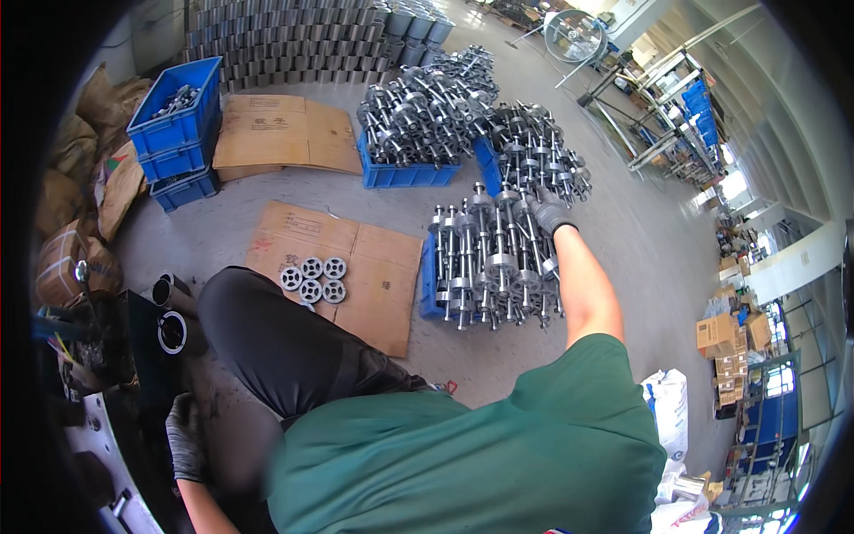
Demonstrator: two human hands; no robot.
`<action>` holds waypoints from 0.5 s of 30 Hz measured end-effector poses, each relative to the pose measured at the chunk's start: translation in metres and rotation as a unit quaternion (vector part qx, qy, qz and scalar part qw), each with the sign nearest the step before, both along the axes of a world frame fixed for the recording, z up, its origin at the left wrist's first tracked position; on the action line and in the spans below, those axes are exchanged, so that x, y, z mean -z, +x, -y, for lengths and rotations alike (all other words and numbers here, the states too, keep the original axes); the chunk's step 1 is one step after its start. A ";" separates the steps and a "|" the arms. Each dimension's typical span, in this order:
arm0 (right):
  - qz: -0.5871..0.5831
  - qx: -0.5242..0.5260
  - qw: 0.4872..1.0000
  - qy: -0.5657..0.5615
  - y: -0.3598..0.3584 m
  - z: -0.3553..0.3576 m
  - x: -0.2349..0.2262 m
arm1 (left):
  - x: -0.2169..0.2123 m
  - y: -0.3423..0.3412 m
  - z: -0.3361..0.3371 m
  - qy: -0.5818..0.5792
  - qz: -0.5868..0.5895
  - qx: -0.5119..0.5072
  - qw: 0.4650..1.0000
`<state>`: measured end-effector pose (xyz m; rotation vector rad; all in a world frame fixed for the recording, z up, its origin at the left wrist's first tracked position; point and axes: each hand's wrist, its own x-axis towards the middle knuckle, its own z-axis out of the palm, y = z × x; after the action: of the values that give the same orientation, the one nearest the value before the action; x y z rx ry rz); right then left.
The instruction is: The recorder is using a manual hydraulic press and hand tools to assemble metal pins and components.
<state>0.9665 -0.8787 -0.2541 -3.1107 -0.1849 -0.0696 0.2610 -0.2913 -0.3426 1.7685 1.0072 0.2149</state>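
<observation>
My right arm reaches out over a pile of metal shafts with round discs [501,265], stacked in a blue crate at right of centre. My right hand [551,214], in a grey glove, is at the far edge of this pile, its fingers closed around the end of a shaft. My left hand [185,438], also gloved, is low at the left beside a metal machine part [116,454]. Its fingers look stretched out, and I see nothing in them. Several round slotted metal discs [311,268] lie on a flat cardboard sheet [374,289] in front of me.
More shafts are heaped in blue crates [411,175] further off. Stacked blue crates [174,111] and another cardboard sheet [285,133] stand far left. Behind them rise rows of metal cylinders [285,40]. Two dark open tubes [181,333] are by my knee; white sacks [667,414] lie right.
</observation>
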 end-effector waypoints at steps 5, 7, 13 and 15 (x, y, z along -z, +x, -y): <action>0.062 0.081 0.991 0.081 0.010 -0.020 0.031 | 0.008 -0.004 -0.006 0.083 0.009 0.031 0.996; 0.099 0.145 0.983 0.046 0.014 -0.033 0.040 | 0.020 -0.004 -0.011 0.103 0.009 0.019 0.994; 0.028 0.187 0.982 0.010 -0.003 -0.070 0.017 | -0.035 -0.003 0.006 0.219 -0.037 0.049 0.974; -0.005 0.155 0.987 -0.029 -0.036 -0.096 -0.010 | -0.051 -0.008 0.018 0.239 -0.049 0.020 0.970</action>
<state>0.9306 -0.7827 -0.2445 -3.1672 0.3040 -0.0553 0.2532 -0.3097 -0.2917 2.2515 1.0491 0.3724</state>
